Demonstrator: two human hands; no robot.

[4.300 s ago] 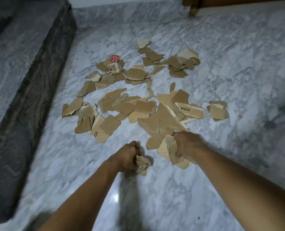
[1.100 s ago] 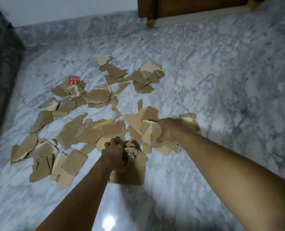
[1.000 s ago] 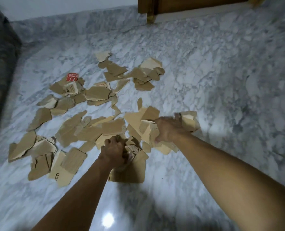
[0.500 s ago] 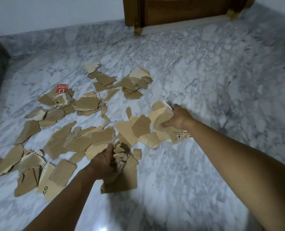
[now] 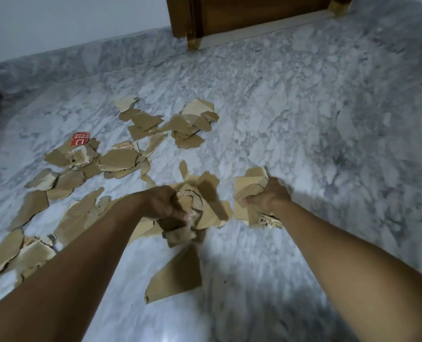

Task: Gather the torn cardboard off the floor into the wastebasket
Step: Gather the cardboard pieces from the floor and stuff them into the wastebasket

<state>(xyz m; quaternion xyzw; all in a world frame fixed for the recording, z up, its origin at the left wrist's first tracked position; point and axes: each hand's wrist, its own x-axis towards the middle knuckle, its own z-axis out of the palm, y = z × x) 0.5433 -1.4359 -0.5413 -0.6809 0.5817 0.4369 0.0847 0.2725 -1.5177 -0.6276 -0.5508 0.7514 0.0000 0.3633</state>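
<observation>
A grey-veined marble floor [image 5: 303,114] fills nearly the whole view, running back to a pale wall and the foot of a wooden door [image 5: 242,13] at the top. Spread across its left and middle is the torn cardboard [image 5: 121,159], a loose scatter of brown scraps, some overlapping in small heaps and others lying singly. One far cluster [image 5: 190,124] sits apart toward the door, and another band runs along the left edge of the frame. Nearest the person, a large flat piece [image 5: 178,275] lies by itself on the bare floor between the two forearms.

The left hand [image 5: 163,203] is clenched around a crumpled wad of scraps, which bulges out past the knuckles and looks blurred. The right hand [image 5: 269,196] is likewise closed tight on a bundle of flat pieces, one of them printed with small marks at its lower edge. Both fists are low over the near side of the scatter. Among the smallest things, a red printed scrap [image 5: 80,139] lies at the far left of the pile.

No wastebasket shows anywhere in the view, so how much has already gone into it cannot be told. Judging by the floor, the job is at an early stage: two handfuls are gathered, but most of the pieces remain down, and what is held has yet to be carried to the bin.
</observation>
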